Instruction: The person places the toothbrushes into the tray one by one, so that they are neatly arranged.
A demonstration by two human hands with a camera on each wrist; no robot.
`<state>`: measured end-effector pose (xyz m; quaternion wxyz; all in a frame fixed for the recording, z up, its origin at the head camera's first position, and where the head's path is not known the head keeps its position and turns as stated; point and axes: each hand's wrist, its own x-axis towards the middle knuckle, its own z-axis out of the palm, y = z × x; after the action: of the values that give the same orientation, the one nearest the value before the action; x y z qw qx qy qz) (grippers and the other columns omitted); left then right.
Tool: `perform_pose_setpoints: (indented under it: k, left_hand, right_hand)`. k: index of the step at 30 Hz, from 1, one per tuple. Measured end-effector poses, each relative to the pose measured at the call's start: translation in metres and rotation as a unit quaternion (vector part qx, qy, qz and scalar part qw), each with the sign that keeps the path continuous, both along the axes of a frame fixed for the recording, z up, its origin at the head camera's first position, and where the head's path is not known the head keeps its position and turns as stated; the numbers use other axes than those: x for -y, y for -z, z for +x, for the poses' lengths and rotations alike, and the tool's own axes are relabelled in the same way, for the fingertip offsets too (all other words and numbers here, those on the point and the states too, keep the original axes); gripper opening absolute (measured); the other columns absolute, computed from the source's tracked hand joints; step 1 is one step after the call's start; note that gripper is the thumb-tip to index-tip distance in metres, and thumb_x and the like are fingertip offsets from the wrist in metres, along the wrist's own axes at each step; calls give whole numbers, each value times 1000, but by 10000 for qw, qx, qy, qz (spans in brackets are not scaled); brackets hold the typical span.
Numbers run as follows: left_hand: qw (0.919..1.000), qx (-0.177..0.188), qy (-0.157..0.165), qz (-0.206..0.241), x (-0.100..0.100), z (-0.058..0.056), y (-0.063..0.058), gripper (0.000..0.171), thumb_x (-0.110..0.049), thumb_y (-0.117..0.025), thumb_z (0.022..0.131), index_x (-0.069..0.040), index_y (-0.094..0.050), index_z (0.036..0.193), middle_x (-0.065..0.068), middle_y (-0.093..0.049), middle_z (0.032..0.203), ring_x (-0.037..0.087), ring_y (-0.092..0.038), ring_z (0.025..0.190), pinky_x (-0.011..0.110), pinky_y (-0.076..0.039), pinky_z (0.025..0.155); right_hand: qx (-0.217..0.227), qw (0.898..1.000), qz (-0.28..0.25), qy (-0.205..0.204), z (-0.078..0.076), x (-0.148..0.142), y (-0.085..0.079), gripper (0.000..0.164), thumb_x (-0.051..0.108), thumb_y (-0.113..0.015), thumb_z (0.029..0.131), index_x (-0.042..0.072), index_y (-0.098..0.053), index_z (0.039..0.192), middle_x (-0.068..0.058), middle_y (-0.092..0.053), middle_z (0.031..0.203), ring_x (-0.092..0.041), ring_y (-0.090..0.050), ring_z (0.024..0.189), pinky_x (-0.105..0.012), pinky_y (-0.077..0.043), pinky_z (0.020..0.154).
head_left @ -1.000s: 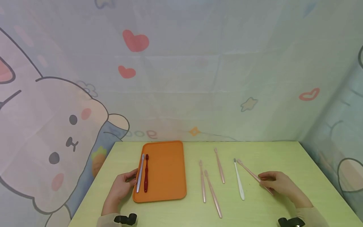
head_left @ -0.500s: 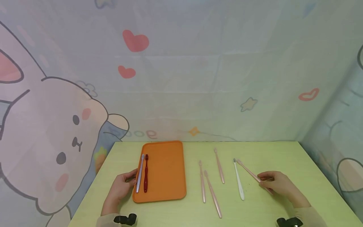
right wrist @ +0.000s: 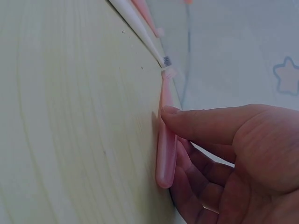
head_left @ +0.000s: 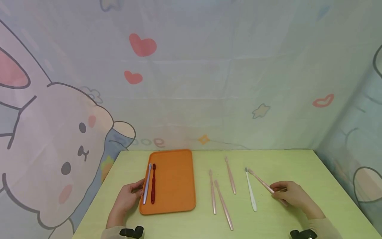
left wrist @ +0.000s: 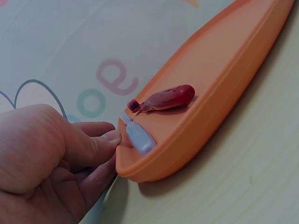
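Note:
In the head view, my left hand is at the left side of an orange tray. The left wrist view shows its thumb and fingers pinching the tray's rim. Inside the tray lie a lavender toothbrush along the left wall and a dark red toothbrush beside it. Over on the right, my right hand pinches the handle of a pink toothbrush between thumb and fingers. This brush lies slanted, low over the table, with its head close to that of a white toothbrush.
Between tray and white brush, several more pink toothbrushes lie apart on the pale table: one at the back, another nearer the tray and a third at the front. A printed cloth hangs behind the table.
Both hands keep their grips, and the tray and toothbrushes stay where they were. The head view has shifted slightly.

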<state>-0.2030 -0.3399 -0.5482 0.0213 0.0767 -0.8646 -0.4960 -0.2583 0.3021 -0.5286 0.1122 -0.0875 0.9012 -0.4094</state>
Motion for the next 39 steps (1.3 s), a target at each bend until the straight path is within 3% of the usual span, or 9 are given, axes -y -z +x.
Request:
perform_pose_setpoints:
  k: [18,39]
  left_hand:
    - [9999,4,-52,107,-3,0,-4,47,9,-65,98,7,-61,145,25,-71,133,42,-61,131,60,-39,117]
    - [9999,-39,-77,52,-2,0,-3,47,8,-65,98,5,-62,145,22,-72,132,41,-61,131,59,-38,117]
  right_hand:
    - [-19,9998,190,-54,-5,1,3,35,15,-80,96,-6,-74,124,-5,-76,105,-16,-65,85,-28,-53,69]
    - [-29,9998,160,-136,-2,1,-1,37,15,-79,97,-7,-73,124,-8,-77,107,-18,-67,88,-28,-53,70]
